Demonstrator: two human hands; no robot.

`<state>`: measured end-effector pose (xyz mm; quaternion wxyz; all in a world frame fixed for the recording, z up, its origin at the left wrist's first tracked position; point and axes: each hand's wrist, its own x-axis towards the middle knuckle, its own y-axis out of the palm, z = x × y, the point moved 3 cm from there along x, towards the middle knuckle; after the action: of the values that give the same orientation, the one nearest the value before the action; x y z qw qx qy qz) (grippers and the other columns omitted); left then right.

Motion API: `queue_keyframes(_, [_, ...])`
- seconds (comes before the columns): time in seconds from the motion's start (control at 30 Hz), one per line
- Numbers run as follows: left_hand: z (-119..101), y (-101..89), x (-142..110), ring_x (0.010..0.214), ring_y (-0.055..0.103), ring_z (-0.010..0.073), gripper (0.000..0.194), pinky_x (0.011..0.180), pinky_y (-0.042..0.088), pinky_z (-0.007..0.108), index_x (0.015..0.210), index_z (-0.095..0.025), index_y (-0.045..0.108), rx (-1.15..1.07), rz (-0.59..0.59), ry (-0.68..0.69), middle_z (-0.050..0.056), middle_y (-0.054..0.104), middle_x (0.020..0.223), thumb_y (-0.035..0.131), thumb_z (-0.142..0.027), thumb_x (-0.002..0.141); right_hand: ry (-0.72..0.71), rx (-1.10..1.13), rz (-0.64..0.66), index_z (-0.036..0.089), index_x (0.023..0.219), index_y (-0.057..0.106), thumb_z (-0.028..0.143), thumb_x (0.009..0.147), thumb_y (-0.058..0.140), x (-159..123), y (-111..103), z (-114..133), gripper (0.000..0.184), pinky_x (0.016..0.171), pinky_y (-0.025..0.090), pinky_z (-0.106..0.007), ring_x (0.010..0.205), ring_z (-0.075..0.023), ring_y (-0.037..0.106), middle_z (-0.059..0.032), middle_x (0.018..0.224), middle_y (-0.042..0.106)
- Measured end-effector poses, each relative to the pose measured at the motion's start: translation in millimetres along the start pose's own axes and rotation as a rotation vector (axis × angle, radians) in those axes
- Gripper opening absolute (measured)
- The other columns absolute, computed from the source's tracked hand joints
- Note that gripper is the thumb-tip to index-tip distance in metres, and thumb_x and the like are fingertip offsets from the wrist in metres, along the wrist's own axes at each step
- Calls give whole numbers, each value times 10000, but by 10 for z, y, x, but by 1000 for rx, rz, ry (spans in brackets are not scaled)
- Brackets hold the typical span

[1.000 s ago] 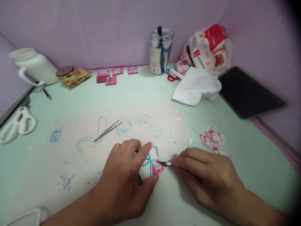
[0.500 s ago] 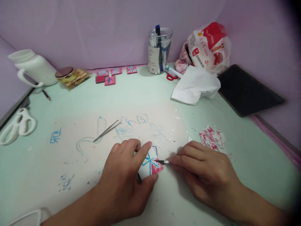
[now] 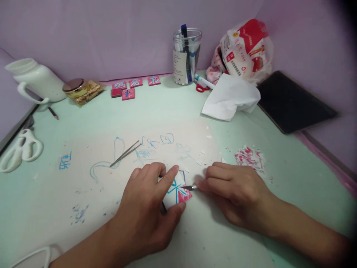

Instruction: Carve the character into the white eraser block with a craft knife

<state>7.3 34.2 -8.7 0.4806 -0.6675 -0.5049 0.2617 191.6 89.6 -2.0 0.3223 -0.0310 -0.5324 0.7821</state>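
Under my left hand [image 3: 152, 204] a small square tile [image 3: 178, 191] lies on the pale sheet [image 3: 103, 193]. Its face is white with blue strokes, and one corner is scraped to pink. My left forefinger and thumb press on its edges; its left part is hidden beneath the hand. My right hand [image 3: 231, 190] is closed on a craft knife [image 3: 190, 188], whose blade tip touches the tile near the blue strokes. Metal tweezers [image 3: 125, 153] lie beyond my left hand.
Pink and white shavings [image 3: 250, 159] are heaped at the right. Several pink tiles [image 3: 128, 93] sit at the back, left of a jar of pens [image 3: 186, 56]. White scissors [image 3: 23, 149] lie left, a crumpled tissue [image 3: 231, 97] and dark tablet [image 3: 292, 101] right.
The view has shifted slightly. The blade tip has moved a little to the left over the tile; my left hand keeps its hold.
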Motion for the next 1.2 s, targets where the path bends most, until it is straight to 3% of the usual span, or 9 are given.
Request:
queue_keyframes(0.6, [10, -23, 19, 944, 459, 277, 520, 739, 363, 463, 1350, -189, 426, 7, 85, 28, 128, 475, 1098, 503, -350, 861, -55, 84, 131, 181, 756, 603, 33, 783, 450, 13, -39, -104, 215, 550, 261, -270, 617, -120, 386, 11, 659, 482])
queue_keyframes(1.2, [26, -100, 115, 1032, 481, 281, 477, 819, 377, 478, 1348, -228, 432, -77, 175, 194, 127, 502, 1191, 493, -296, 879, -96, 230, 215, 204, 847, 668, 29, 802, 495, 15, -110, -189, 251, 617, 332, -247, 700, -120, 489, 10, 698, 585])
